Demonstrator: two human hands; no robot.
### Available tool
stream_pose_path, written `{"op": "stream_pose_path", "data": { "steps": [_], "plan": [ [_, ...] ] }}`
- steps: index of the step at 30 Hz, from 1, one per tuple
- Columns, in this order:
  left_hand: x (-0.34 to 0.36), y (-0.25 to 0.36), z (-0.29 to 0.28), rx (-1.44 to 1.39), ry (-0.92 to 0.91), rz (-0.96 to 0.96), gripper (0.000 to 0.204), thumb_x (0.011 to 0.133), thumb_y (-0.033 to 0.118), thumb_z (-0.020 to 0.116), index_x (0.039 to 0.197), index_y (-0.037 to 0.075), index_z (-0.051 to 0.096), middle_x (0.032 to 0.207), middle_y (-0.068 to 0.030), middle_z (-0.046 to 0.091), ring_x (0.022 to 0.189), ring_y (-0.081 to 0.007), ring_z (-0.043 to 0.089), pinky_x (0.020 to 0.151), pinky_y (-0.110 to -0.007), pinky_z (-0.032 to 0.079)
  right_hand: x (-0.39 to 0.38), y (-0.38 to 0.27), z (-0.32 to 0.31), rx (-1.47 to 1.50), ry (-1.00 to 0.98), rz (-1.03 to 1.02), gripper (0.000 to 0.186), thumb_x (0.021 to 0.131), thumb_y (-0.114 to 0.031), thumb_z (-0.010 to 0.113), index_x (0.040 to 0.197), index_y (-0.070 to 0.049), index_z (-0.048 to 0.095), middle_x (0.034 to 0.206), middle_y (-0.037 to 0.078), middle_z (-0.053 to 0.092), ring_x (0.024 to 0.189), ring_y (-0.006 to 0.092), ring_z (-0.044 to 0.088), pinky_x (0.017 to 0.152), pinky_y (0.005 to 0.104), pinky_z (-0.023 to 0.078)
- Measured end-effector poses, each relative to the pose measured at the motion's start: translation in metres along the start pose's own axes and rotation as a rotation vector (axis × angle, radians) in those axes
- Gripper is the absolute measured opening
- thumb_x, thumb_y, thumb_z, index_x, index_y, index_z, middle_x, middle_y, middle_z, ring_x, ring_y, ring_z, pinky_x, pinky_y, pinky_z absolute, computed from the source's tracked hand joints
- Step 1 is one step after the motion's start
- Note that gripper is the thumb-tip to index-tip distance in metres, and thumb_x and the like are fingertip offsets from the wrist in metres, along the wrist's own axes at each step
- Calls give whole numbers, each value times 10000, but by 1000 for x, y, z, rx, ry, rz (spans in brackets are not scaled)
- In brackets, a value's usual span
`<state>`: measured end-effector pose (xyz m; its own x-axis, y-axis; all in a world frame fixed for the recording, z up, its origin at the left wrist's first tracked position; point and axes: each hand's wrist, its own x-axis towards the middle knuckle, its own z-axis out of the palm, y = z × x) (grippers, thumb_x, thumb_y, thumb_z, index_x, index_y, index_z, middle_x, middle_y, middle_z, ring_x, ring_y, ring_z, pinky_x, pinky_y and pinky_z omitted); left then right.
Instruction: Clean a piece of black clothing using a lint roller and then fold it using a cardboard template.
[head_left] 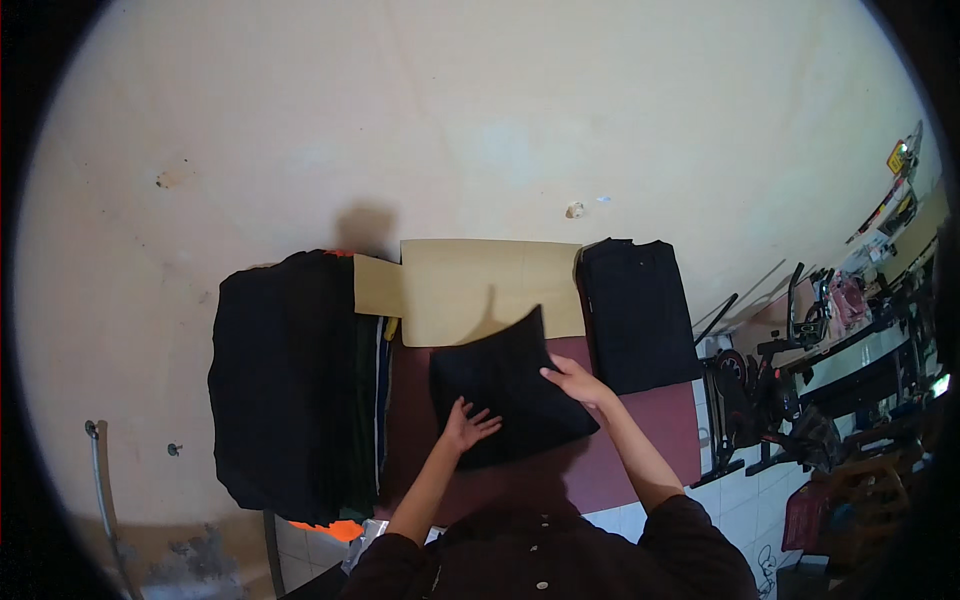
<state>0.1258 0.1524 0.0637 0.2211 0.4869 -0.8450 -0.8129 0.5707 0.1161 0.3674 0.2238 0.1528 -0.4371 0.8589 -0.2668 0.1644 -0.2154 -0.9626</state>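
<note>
A folded black cloth (505, 395), looking like a garment, is tilted up over the dark red tabletop (650, 440) in front of me. My right hand (577, 382) grips its right edge, thumb on top and the other fingers mostly hidden. My left hand (470, 428) has its fingers spread against the cloth's lower left part, palm turned up. To the right lies a neat stack of folded black cloth (637, 315). A tall pile of black cloth (285, 385) stands at the left, with green and white-striped fabric along its side.
A tan cardboard sheet (490, 290) lies at the back of the table against the wall, with a smaller piece (378, 285) beside it. Beyond the table on the right stands an exercise bike (745, 385). Something orange (335, 528) shows below the left pile.
</note>
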Motion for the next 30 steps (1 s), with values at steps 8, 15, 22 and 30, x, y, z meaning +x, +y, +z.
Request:
{"op": "stream_pose_path", "data": {
  "steps": [8, 15, 22, 30],
  "plan": [
    [-11, 25, 76, 228, -807, 377, 496, 924, 406, 422, 1328, 122, 383, 1296, -123, 445, 1240, -300, 380, 1010, -500, 338, -50, -149, 46, -987, -229, -286, 425, 863, -95, 475, 1285, -138, 445, 944, 199, 623, 786, 409, 585, 688, 473, 475],
    [112, 139, -145, 424, -693, 790, 564, 941, 429, 380, 1341, 32, 364, 1348, -100, 412, 1243, -248, 391, 1023, -387, 335, -86, -98, 141, -1523, -273, -612, 476, 804, -124, 481, 1279, -151, 476, 1238, 102, 540, 830, 216, 619, 796, 382, 418],
    [49, 64, -51, 468, 162, 429, 532, 913, 443, 453, 1231, 17, 483, 1217, -151, 528, 1047, -239, 551, 871, -341, 449, -118, 104, 117, -1213, -635, -24, 408, 859, -257, 502, 1254, -157, 489, 1168, 117, 559, 988, 266, 581, 825, 456, 409],
    [66, 61, -19, 1187, 427, 1148, 260, 840, 192, 615, 1012, 1, 585, 896, -136, 590, 786, -244, 592, 732, -342, 477, -2, 122, 40, -728, 400, -72, 250, 802, -150, 573, 1036, -63, 567, 1010, 182, 571, 976, 351, 545, 817, 467, 445]
  ]
}}
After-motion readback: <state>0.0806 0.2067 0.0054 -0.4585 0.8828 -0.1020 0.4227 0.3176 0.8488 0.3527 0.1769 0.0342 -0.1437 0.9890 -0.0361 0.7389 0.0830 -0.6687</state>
